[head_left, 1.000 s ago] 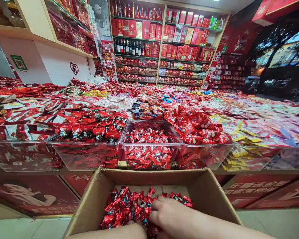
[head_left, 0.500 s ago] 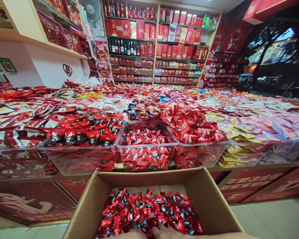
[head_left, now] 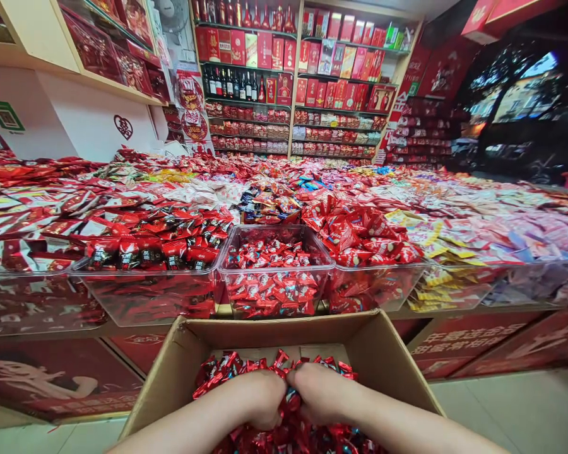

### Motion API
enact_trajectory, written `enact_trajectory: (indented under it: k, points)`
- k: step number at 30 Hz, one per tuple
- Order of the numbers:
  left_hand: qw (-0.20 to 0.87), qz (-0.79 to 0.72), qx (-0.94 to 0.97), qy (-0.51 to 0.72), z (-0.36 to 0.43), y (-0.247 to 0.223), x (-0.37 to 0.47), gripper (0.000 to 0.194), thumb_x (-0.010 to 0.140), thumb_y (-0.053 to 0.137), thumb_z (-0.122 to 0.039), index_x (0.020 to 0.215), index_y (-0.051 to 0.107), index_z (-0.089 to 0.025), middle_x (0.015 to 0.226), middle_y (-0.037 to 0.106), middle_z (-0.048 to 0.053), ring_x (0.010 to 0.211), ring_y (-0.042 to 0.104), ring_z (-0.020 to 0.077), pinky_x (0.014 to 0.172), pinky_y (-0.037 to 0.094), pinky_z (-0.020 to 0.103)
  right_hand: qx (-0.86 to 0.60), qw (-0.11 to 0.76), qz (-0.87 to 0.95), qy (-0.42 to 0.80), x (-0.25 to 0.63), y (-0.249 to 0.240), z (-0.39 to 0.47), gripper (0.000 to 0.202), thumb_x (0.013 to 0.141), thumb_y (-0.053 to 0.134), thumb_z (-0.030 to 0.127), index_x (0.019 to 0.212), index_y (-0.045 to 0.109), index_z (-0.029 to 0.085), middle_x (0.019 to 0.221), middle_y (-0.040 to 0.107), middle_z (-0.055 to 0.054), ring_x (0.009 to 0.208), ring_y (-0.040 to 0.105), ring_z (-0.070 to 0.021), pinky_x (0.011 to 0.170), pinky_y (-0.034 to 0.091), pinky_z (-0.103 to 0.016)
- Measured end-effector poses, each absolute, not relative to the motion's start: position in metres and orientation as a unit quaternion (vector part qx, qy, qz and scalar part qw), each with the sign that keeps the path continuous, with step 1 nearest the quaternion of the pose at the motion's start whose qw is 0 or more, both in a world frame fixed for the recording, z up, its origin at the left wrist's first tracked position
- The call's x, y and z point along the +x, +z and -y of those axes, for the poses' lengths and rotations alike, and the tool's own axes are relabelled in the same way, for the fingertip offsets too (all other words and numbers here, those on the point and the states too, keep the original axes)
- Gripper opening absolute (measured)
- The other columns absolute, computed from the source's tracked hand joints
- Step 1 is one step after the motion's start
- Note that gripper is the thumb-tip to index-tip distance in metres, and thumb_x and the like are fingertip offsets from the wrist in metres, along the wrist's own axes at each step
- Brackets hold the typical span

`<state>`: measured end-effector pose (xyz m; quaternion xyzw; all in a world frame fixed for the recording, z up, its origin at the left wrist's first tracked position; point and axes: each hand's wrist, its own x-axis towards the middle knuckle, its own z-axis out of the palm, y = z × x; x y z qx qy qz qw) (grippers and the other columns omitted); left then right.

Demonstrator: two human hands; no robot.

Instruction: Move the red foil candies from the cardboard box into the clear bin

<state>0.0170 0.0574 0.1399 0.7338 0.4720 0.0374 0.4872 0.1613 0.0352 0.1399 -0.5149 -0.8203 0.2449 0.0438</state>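
Observation:
My left hand (head_left: 266, 396) and my right hand (head_left: 315, 392) are side by side inside an open cardboard box (head_left: 378, 359). Both are curled into a heap of red foil-wrapped candies (head_left: 227, 367), with some candies between them. My fingertips are mostly buried under the wrappers. Beyond the box's far wall stands a clear plastic bin (head_left: 274, 270), partly filled with similar red candies (head_left: 272, 290).
Neighbouring bins hold red-and-black packets (head_left: 146, 252) on the left, and larger red packets (head_left: 360, 236) and yellow packets (head_left: 445, 252) on the right. Shelves of bottles and red boxes (head_left: 265, 50) line the back wall. Tiled floor (head_left: 515, 410) shows at lower right.
Both hands have reached forward, away from me, deeper into the box, so the forearms now show. The fingers have curled into the candies. The view has shifted slightly.

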Motion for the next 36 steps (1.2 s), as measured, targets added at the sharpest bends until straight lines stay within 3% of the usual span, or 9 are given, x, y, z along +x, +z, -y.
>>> enact_trajectory:
  k: [6,9,12,15,18,24,28,32,36]
  points:
    - [0.647,-0.481,0.585,0.088,-0.059,0.162,0.032,0.009,0.049,0.048,-0.019,0.058,0.047,-0.022,0.048,0.041,-0.004,0.054,0.051,0.0206,0.062,0.04,0.048,-0.539,0.088,0.809,0.219,0.178,0.155,-0.046,0.021,0.059,0.044,0.01,0.075,0.057,0.015,0.075,0.064,-0.007,0.067,0.058,-0.018,0.055,0.038,-0.023]
    - [0.747,-0.428,0.496,0.114,-0.053,0.169,0.041,0.015,0.06,0.039,-0.028,0.07,0.048,-0.02,0.06,0.048,-0.001,0.058,0.052,0.0151,0.064,0.045,0.04,-0.548,0.119,0.799,0.216,0.185,0.165,-0.05,0.02,0.062,0.041,0.01,0.076,0.055,0.015,0.075,0.062,-0.006,0.068,0.057,-0.0159,0.057,0.037,-0.022]
    - [0.827,-0.359,0.398,0.17,-0.045,0.176,0.047,0.035,0.07,0.03,-0.046,0.091,0.048,-0.023,0.08,0.055,0.001,0.067,0.056,0.0146,0.071,0.044,0.04,-0.552,0.15,0.792,0.213,0.185,0.172,-0.049,0.02,0.065,0.039,0.009,0.079,0.052,0.015,0.077,0.061,-0.005,0.07,0.055,-0.015,0.06,0.038,-0.022]
    - [0.869,-0.325,0.276,0.25,-0.04,0.177,0.05,0.052,0.069,0.033,-0.06,0.108,0.041,-0.027,0.095,0.058,0.004,0.075,0.058,0.0181,0.072,0.043,0.041,-0.548,0.174,0.79,0.213,0.179,0.173,-0.044,0.019,0.067,0.04,0.01,0.083,0.05,0.015,0.081,0.06,-0.005,0.074,0.054,-0.0153,0.064,0.038,-0.022]
    - [0.867,-0.349,0.226,0.276,-0.041,0.17,0.051,0.056,0.066,0.039,-0.063,0.106,0.045,-0.023,0.089,0.062,0.005,0.07,0.06,0.0192,0.067,0.045,0.036,-0.527,0.189,0.789,0.254,0.174,0.172,-0.037,0.02,0.064,0.048,0.012,0.084,0.048,0.016,0.08,0.059,-0.004,0.071,0.054,-0.0153,0.06,0.039,-0.021]
    - [0.852,-0.389,0.18,0.301,-0.046,0.159,0.048,0.041,0.066,0.051,-0.051,0.093,0.054,-0.021,0.074,0.064,0.002,0.062,0.059,0.0172,0.054,0.046,0.028,-0.474,0.169,0.773,0.385,0.184,0.183,-0.034,0.047,0.057,0.062,0.02,0.101,0.047,0.017,0.094,0.059,-0.006,0.079,0.055,-0.0188,0.064,0.043,-0.024]
    - [0.84,-0.415,0.173,0.303,-0.044,0.16,0.048,0.029,0.066,0.054,-0.041,0.082,0.058,-0.017,0.068,0.063,0.002,0.057,0.056,0.0137,0.055,0.046,0.026,-0.447,0.187,0.758,0.437,0.195,0.192,-0.037,0.07,0.057,0.052,0.007,0.123,0.03,0.018,0.113,0.051,-0.008,0.097,0.051,-0.0182,0.08,0.04,-0.026]
    - [0.816,-0.447,0.191,0.313,-0.042,0.169,0.051,0.027,0.063,0.059,-0.024,0.09,0.056,-0.022,0.072,0.061,-0.001,0.056,0.054,0.01,0.053,0.044,0.021,-0.424,0.235,0.761,0.431,0.197,0.196,-0.036,0.071,0.056,0.045,0.002,0.123,0.031,0.018,0.116,0.049,-0.006,0.105,0.046,-0.0161,0.088,0.037,-0.025]
    - [0.775,-0.503,0.217,0.313,-0.04,0.179,0.054,0.031,0.059,0.062,-0.019,0.088,0.054,-0.024,0.067,0.058,-0.005,0.046,0.048,0.0056,0.039,0.032,0.014,-0.394,0.269,0.771,0.422,0.195,0.198,-0.032,0.07,0.056,0.042,0.001,0.123,0.031,0.018,0.117,0.049,-0.006,0.104,0.047,-0.0144,0.09,0.037,-0.025]
